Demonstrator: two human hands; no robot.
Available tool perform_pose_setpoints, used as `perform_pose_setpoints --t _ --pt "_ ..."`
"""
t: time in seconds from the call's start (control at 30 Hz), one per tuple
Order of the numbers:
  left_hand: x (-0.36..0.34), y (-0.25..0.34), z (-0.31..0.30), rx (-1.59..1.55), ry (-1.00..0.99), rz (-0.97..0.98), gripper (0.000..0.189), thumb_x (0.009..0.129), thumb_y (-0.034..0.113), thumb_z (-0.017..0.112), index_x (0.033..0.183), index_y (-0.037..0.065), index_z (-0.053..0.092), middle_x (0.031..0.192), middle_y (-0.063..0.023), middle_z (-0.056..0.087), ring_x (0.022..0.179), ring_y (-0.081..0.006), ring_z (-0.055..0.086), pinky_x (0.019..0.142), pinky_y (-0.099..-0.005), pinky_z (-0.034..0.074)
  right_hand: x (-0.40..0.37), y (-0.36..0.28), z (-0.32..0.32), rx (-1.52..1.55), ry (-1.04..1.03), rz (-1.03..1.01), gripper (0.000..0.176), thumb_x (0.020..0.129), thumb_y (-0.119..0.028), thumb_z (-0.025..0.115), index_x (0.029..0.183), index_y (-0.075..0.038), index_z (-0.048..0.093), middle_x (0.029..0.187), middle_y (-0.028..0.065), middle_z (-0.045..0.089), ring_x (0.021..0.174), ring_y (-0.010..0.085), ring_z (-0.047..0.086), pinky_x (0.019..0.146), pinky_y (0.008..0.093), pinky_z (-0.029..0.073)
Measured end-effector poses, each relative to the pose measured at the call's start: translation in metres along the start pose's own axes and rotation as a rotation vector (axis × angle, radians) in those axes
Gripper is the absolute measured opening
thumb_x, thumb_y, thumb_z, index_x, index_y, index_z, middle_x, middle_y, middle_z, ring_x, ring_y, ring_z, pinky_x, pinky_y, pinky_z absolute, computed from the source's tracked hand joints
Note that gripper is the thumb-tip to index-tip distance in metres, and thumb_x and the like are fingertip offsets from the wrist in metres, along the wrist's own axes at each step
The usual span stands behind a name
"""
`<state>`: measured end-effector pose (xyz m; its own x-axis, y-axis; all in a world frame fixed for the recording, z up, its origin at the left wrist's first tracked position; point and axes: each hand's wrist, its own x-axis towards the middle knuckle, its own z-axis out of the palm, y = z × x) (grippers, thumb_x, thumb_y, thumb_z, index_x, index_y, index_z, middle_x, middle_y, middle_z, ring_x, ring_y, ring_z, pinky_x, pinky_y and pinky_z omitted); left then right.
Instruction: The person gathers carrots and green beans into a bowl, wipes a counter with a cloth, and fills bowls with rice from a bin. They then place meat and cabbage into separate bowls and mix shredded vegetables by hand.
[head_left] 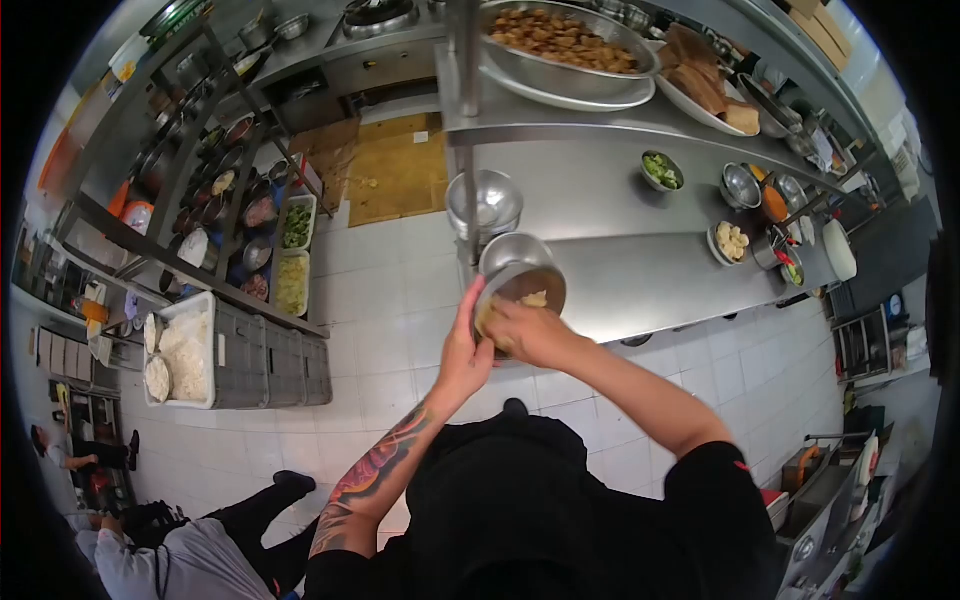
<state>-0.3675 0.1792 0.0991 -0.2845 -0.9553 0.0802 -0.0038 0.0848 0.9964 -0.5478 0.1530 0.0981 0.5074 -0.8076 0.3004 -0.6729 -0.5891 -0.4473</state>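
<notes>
A steel bowl (553,290) is tilted over the near left corner of the metal counter. My left hand (464,345) grips its left rim, thumb toward me. My right hand (528,333) reaches into the bowl with curled fingers against pale yellow food; the fingertips are partly hidden. A few pale yellow pieces (535,299) lie in the bowl beyond my knuckles. Right behind it on the counter is another steel bowl (515,250), partly covered by the tilted one. Stacked steel bowls (485,200) stand farther back at the counter's left edge.
Bowls of green vegetables (661,171) and pale chunks (731,243) stand on the counter (620,270). A shelf above carries a tray of browned pieces (570,43). At left are a grey bin (270,355) and a rack of ingredients (240,190). Another person (200,550) is at lower left.
</notes>
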Motion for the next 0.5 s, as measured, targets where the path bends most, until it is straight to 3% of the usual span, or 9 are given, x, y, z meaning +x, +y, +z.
perform_pose_setpoints --t 0.03,0.13,0.2,0.23,0.27,0.4,0.43,0.47,0.5 --pt "-0.012 -0.008 -0.026 0.005 -0.007 -0.001 0.087 0.077 -0.016 0.034 0.154 0.018 0.011 0.147 -0.0178 0.036 0.112 -0.0294 0.059 0.068 -0.0337 0.062 -0.01 -0.009 -0.006 -0.076 -0.273 -0.116 0.027 0.079 -0.011 0.064 0.105 -0.019 0.067 0.108 0.0108 0.063 0.089 0.0309 0.063 0.073 0.0444 0.054" --pt "-0.047 -0.016 -0.107 -0.087 0.219 0.036 0.085 0.078 -0.012 0.036 0.154 0.017 0.012 0.14 -0.0229 0.041 0.103 -0.0281 0.065 0.063 -0.0311 0.062 -0.027 -0.006 -0.047 -0.341 -0.316 0.1 0.025 0.072 -0.007 0.064 0.091 -0.022 0.073 0.096 0.004 0.069 0.088 0.0272 0.066 0.074 0.0398 0.054" --pt "-0.077 -0.018 -0.157 -0.201 0.314 -0.045 0.085 0.078 -0.01 0.037 0.154 0.017 0.01 0.138 -0.0227 0.043 0.099 -0.0282 0.066 0.061 -0.0305 0.061 -0.045 0.016 -0.062 -0.425 0.087 0.316 0.032 0.07 -0.004 0.066 0.099 -0.015 0.07 0.099 0.0116 0.067 0.089 0.0331 0.065 0.074 0.0428 0.053" --pt "-0.097 -0.02 -0.184 -0.318 0.388 -0.122 0.085 0.078 -0.009 0.038 0.154 0.017 0.009 0.136 -0.0226 0.044 0.096 -0.0283 0.067 0.059 -0.0298 0.061 -0.035 -0.005 -0.073 -0.662 -0.028 0.592 0.035 0.072 -0.008 0.068 0.107 -0.011 0.067 0.109 0.0192 0.064 0.096 0.037 0.063 0.079 0.0433 0.053" --pt "-0.117 -0.025 -0.206 -0.306 0.451 -0.114 0.085 0.078 -0.009 0.038 0.154 0.017 0.009 0.136 -0.0226 0.044 0.096 -0.0283 0.067 0.059 -0.0298 0.061 -0.048 0.009 -0.063 -0.942 0.163 0.36 0.045 0.075 -0.015 0.074 0.118 -0.009 0.064 0.121 0.0233 0.06 0.106 0.0363 0.059 0.088 0.044 0.049" --pt "-0.176 -0.043 -0.261 -0.424 0.461 -0.381 0.078 0.08 -0.001 0.044 0.15 0.013 0.014 0.118 -0.0213 0.056 0.08 -0.0274 0.07 0.051 -0.0296 0.058 -0.027 -0.022 0.033 -0.245 0.202 0.444 0.042 0.085 -0.011 0.069 0.126 -0.007 0.06 0.121 0.0196 0.061 0.106 0.0297 0.061 0.092 0.0396 0.048" --pt "-0.184 -0.044 -0.275 -0.457 0.401 -0.443 0.076 0.084 0.001 0.046 0.151 0.014 0.013 0.119 -0.0195 0.056 0.078 -0.0243 0.069 0.05 -0.0283 0.057 0.004 -0.075 0.056 0.114 0.031 0.8 0.039 0.09 -0.013 0.066 0.127 -0.005 0.059 0.117 0.0146 0.064 0.093 0.0207 0.066 0.083 0.0329 0.051" --pt "-0.19 -0.046 -0.286 -0.456 0.432 -0.44 0.076 0.084 0.001 0.046 0.151 0.014 0.013 0.119 -0.0195 0.056 0.078 -0.0243 0.069 0.05 -0.0283 0.057 -0.008 -0.053 0.118 0.391 0.033 0.505 0.038 0.095 -0.019 0.061 0.129 -0.003 0.057 0.113 0.011 0.065 0.08 0.0145 0.066 0.069 0.0269 0.052" --pt "-0.193 -0.049 -0.295 -0.4 0.446 -0.407 0.068 0.088 0.005 0.048 0.149 0.012 0.02 0.113 -0.0177 0.059 0.076 -0.0214 0.068 0.05 -0.0275 0.055 0.028 -0.114 0.133 0.734 -0.158 0.61 0.042 0.099 -0.024 0.057 0.135 -0.003 0.05 0.112 0.0103 0.064 0.081 0.0157 0.067 0.067 0.0267 0.052"
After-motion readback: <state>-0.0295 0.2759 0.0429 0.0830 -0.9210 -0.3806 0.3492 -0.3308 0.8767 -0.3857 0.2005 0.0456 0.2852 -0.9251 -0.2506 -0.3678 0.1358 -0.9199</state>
